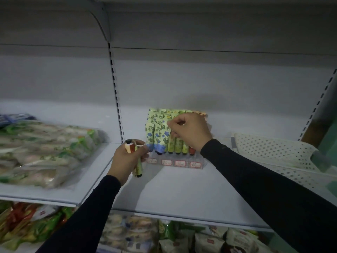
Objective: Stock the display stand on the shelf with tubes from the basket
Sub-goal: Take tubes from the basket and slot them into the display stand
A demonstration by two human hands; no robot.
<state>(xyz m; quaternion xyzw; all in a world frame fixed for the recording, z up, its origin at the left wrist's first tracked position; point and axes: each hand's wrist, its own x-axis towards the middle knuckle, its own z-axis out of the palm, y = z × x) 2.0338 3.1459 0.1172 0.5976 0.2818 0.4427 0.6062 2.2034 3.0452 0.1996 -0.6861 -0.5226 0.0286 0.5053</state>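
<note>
Food packs (45, 152) lie on the shelf (182, 189) to my left, a white perforated basket (273, 150) to my right. The stand (175, 161) sits between them against the back wall, tubes (158, 136) upright in its rows. My right hand (189, 132) pinches the top of one there. My left hand (127, 159) is clamped on two spare tubes (134, 156) just beside the stand. Dim light.

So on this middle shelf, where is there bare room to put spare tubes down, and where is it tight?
Bare shelf lies in front of the display stand, between the two sleeves. A narrower strip runs between the stand and the white perforated basket. Left is crowded: bagged goods fill it, and the left hand holding tubes blocks the stand's left.
</note>
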